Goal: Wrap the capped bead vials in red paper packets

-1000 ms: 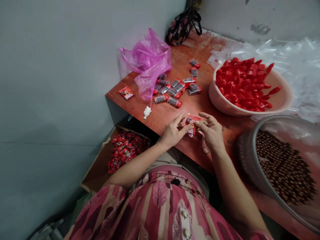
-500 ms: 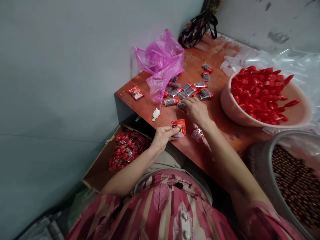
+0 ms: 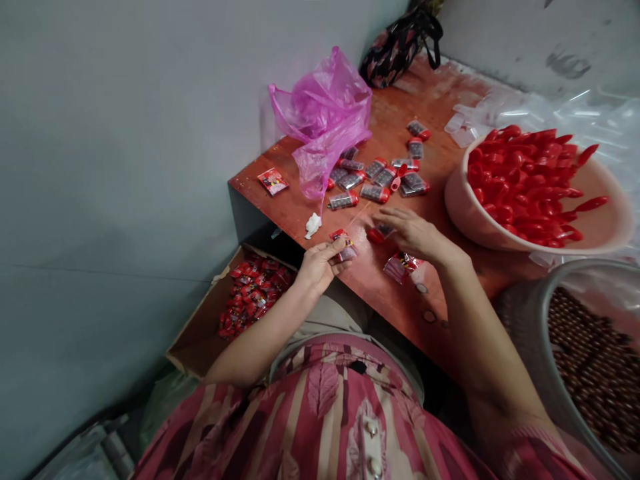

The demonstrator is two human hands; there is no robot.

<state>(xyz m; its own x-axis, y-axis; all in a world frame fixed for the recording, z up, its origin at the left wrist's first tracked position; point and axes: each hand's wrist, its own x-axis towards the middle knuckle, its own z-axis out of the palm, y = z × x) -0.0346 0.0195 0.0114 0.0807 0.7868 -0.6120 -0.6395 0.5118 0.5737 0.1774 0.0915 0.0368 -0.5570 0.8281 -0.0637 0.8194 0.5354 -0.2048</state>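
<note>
Pinched between the thumb and fingers of my left hand [image 3: 323, 265] is a small red printed packet [image 3: 345, 245], held above the table's front edge. My right hand [image 3: 413, 232] reaches in from the right. Under its fingers is a small clear container with a red cap [image 3: 380, 233], the cap pointing left; the thumb's grip is partly hidden. Several like containers [image 3: 343, 199], filled with dark pieces, lie in a loose group behind my hands. A small red spoon [image 3: 399, 177] rests among them. Below my right hand lie more printed packets [image 3: 400, 265].
A pink bowl [image 3: 463, 213] of red spoons stands right, with a grey tub [image 3: 543, 320] of brown balls before it. Clear plastic pieces [image 3: 550, 110] are piled behind. A purple bag [image 3: 325, 107], white crumpled scrap [image 3: 313, 225] and single packet [image 3: 273, 181] lie left. A box [image 3: 200, 333] of filled packets sits below.
My right hand has drawn a container out of the group, toward me and the left hand. The packet in my left hand has turned and now shows less of its flat face.
</note>
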